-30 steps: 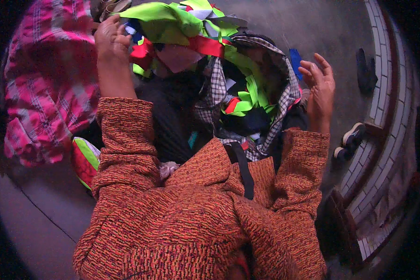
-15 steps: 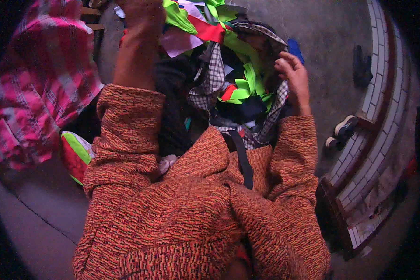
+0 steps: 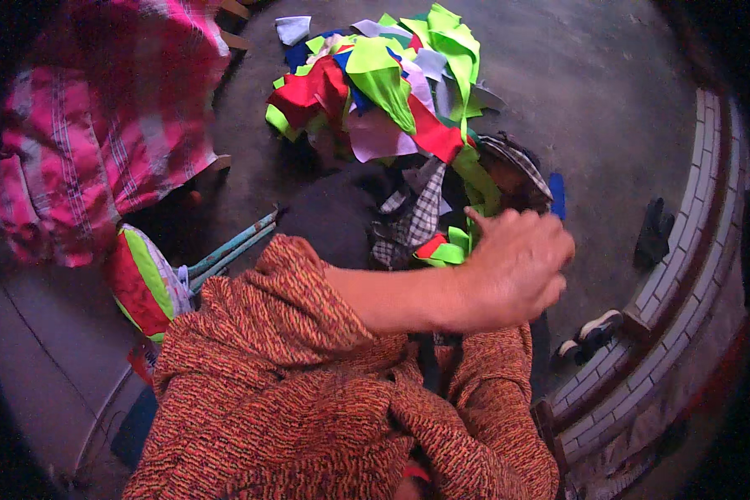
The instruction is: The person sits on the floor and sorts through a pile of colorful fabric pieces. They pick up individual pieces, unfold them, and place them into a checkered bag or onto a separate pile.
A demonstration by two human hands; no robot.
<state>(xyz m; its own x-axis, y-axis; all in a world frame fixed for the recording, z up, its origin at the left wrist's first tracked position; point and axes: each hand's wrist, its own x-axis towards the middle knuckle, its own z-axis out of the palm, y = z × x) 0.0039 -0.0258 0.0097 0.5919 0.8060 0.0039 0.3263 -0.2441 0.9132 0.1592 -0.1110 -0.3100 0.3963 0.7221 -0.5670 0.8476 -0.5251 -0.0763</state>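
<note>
My left arm reaches across to the right, and my left hand [image 3: 517, 271] is over my right sleeve [image 3: 500, 358]. Its fingers curl down with the thumb sticking out; whatever they hold, if anything, is hidden. My right hand does not show; its sleeve runs up beneath the left hand. Just beyond lies a black-and-white checked cloth [image 3: 425, 204], partly covered by my hand, with neon green strips [image 3: 450, 250] in it. Farther off, a heap of fabric scraps [image 3: 379, 83] in neon green, red, lilac and blue rests on the floor.
Pink checked cloth [image 3: 67, 158] hangs at the left, above a red, green and white padded item [image 3: 146, 283]. Teal bars [image 3: 233, 246] stand near it. To the right are a blue scrap [image 3: 557, 196], a dark item [image 3: 654, 233], shoes [image 3: 596, 329] and a brick-edged step [image 3: 683, 225].
My left hand has come back from the scrap heap and crossed to the right. My right hand has gone out of sight beneath it. The view has shifted, showing more of the heap.
</note>
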